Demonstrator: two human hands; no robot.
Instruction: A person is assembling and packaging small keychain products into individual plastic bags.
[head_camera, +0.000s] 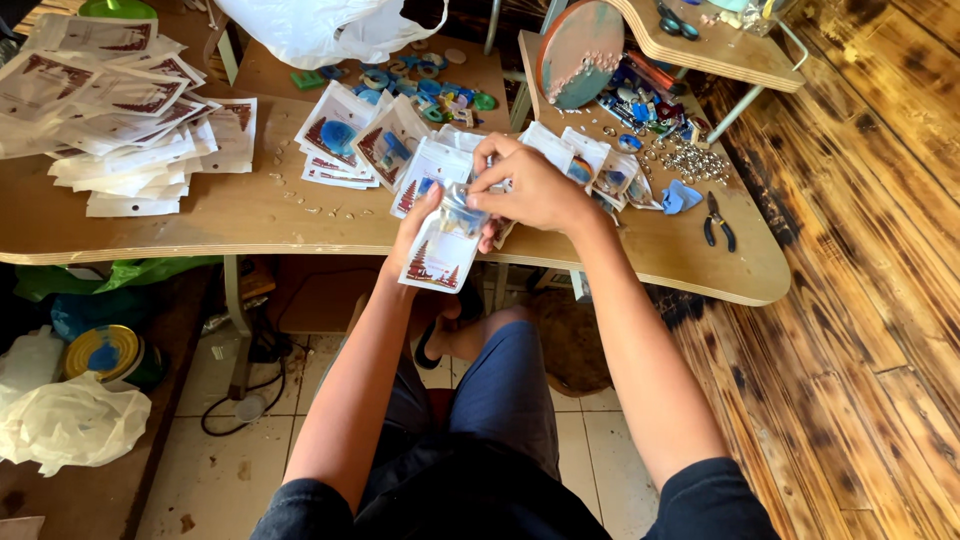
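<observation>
My left hand (418, 222) holds a small clear packet with a printed white card (441, 250) from below, just past the front edge of the wooden table (250, 215). My right hand (528, 188) pinches the packet's top, where a blue piece shows through the plastic. Filled packets of the same kind (372, 148) lie fanned out on the table right behind my hands. My forearms reach up from my lap, and my knees in blue shorts are below.
A big heap of empty packets (120, 110) covers the table's left. Blue and green rings (430, 88), metal bits (692, 160), black pliers (718, 222), a round board (580, 52) and a white bag (330, 30) lie behind. Under the table are a tin (105, 352) and plastic bags (70, 420).
</observation>
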